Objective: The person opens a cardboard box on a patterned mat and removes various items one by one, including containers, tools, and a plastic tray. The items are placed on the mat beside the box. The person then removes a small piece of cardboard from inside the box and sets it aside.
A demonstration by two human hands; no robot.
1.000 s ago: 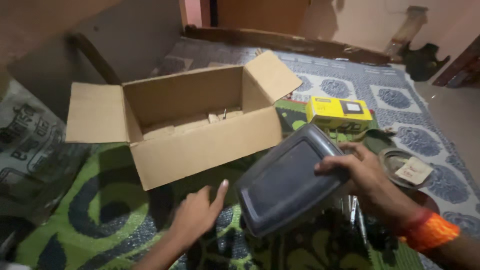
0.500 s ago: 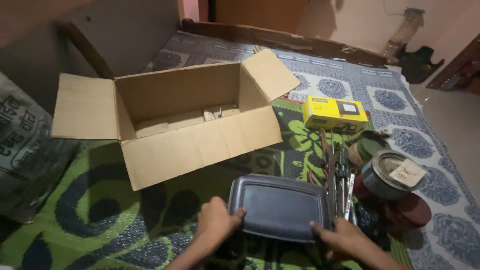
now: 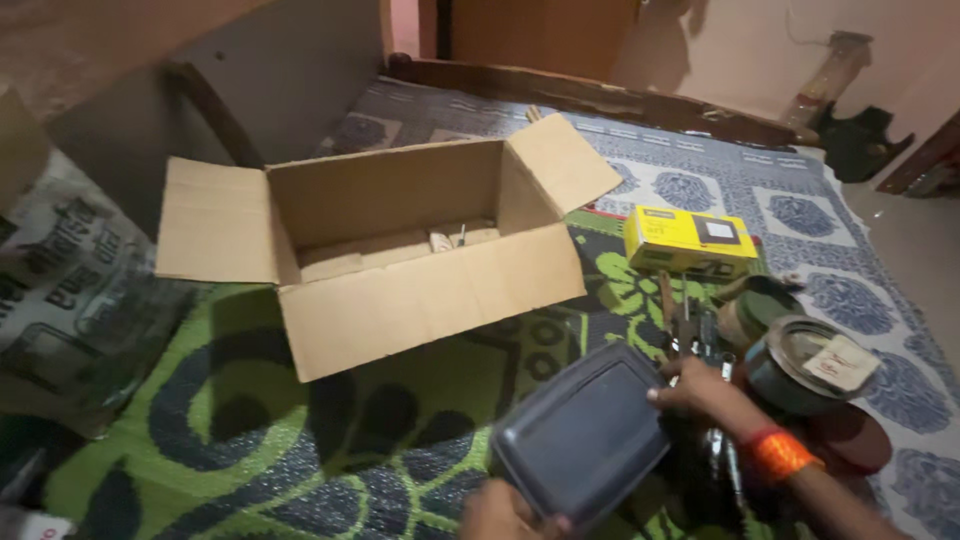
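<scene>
Dark tray [image 3: 585, 435], seemingly plastic, near yellow box [image 3: 688, 241].

Dark grey lid [image 3: 585, 435], brown carton [image 3: 400, 250], yellow box [image 3: 688, 240] (black panel), green swirl-patterned mat [image 3: 250, 420]

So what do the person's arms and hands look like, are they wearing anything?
Both hands are bare, no gloves. The right hand has a bright orange band around its wrist and a bare forearm, no sleeve in view. Only part of the left hand shows at the bottom edge, so its wrist and arm can't be seen.
</scene>
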